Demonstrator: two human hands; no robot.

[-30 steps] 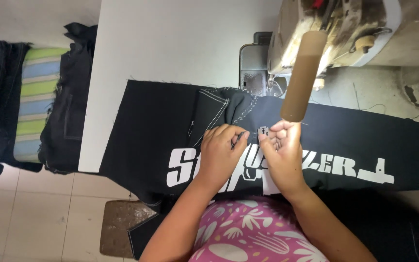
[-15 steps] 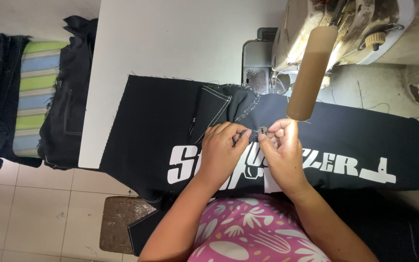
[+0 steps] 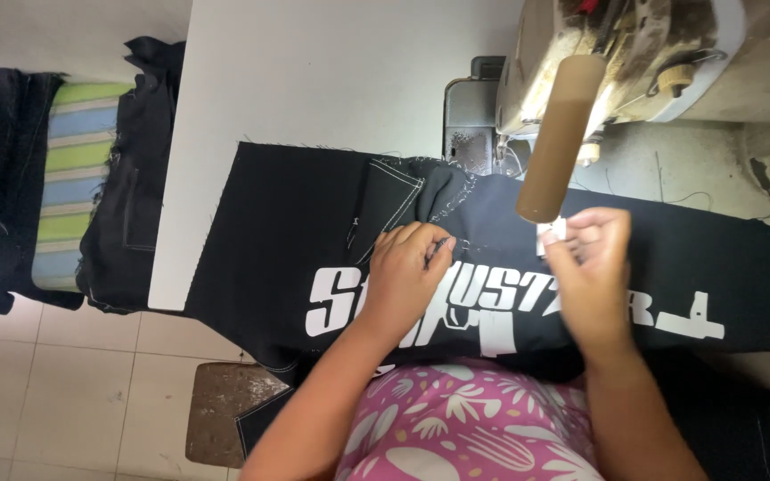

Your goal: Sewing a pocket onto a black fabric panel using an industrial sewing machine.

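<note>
L hand [image 3: 405, 272] lies curled on the black cloth [image 3: 296, 240], fingertips pinching a fold w/ white stitching just ahead of it. R hand [image 3: 590, 267] is lifted a bit over the cloth, fingers closed on a small white tag [image 3: 552, 233] at its tips. Tan spool [image 3: 559, 138] stands just beyond R hand, sewing machine [image 3: 634, 53] behind. White print runs under both hands.

Both forearms are bare, with no sleeves, watch or bracelet showing down to the wrists. At six o'clock sits a bright pink cotton garment [image 3: 465, 428] printed with white leaves and flower shapes. The left hand [image 3: 403, 281] and right hand [image 3: 592, 267] wear no gloves.
</note>
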